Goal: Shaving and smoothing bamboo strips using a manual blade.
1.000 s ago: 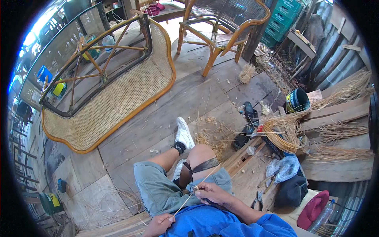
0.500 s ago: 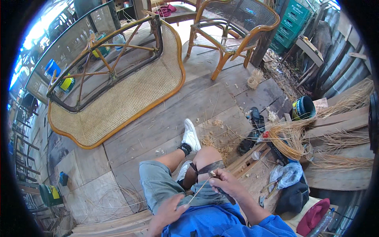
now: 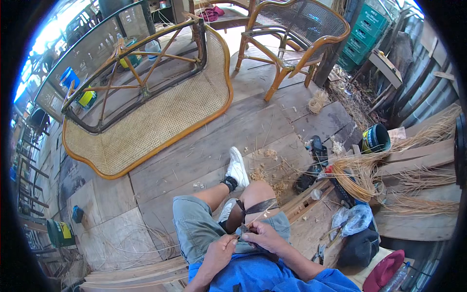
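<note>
My left hand (image 3: 220,253) is closed in front of my lap, its fingers pinching a thin pale cane strand that is mostly hidden. Against it, my right hand (image 3: 266,238) grips a small dark grey tool (image 3: 242,230), perhaps a blade; its exact kind is hard to make out. Pale, curling strand ends (image 3: 265,212) stick out beyond the right hand, above my bent knee. A brown pad (image 3: 235,217) is tied round that leg with a dark strap (image 3: 260,207). Both hands touch or nearly touch at the tool.
A rattan bench (image 3: 168,131) lies tipped over ahead on the plank floor, beside a cane armchair (image 3: 277,63). Coiled cane (image 3: 354,176), a dark bucket (image 3: 375,138), a plastic bag (image 3: 357,217) and pliers (image 3: 319,254) are at right. Shavings (image 3: 270,177) litter the boards.
My left hand has moved right and up to meet the right hand, which has come left and lower. The strand stretched between them earlier now shows beyond the right hand.
</note>
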The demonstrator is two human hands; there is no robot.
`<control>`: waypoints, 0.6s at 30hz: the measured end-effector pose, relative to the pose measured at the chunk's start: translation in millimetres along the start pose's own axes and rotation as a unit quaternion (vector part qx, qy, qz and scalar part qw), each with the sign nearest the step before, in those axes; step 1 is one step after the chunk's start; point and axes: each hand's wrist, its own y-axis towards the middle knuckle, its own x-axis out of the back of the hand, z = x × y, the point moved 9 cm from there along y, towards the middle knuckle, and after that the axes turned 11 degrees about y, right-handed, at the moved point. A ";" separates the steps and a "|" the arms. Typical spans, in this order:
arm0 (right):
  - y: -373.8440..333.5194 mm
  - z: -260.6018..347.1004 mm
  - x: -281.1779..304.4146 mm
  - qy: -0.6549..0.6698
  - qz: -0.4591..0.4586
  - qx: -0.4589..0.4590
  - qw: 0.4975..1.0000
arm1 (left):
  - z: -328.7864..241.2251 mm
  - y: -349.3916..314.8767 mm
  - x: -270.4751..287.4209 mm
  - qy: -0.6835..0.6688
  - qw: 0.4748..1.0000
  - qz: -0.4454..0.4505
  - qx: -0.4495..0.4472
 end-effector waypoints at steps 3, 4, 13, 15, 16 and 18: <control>-2.2 -3.2 -24.4 -0.030 0.051 -0.037 0.998 | 1.1 -0.8 4.4 0.028 0.997 -0.067 -0.023; -0.9 -5.7 -22.9 -0.022 0.051 -0.047 0.997 | 0.2 -3.0 4.8 0.029 0.998 -0.062 -0.012; 6.2 31.0 45.0 0.015 -0.132 0.000 0.991 | -16.5 -11.8 15.4 0.039 0.994 -0.076 -0.074; 2.9 31.4 54.7 0.074 -0.113 0.009 0.991 | -6.1 -18.6 13.0 0.047 0.998 -0.031 -0.018; 3.5 32.8 53.4 0.127 -0.089 0.024 0.988 | -4.4 -21.0 12.1 0.046 0.998 -0.031 -0.017; 1.9 29.7 58.3 0.108 -0.110 0.040 0.987 | -13.6 -27.7 13.3 0.034 0.995 -0.063 -0.073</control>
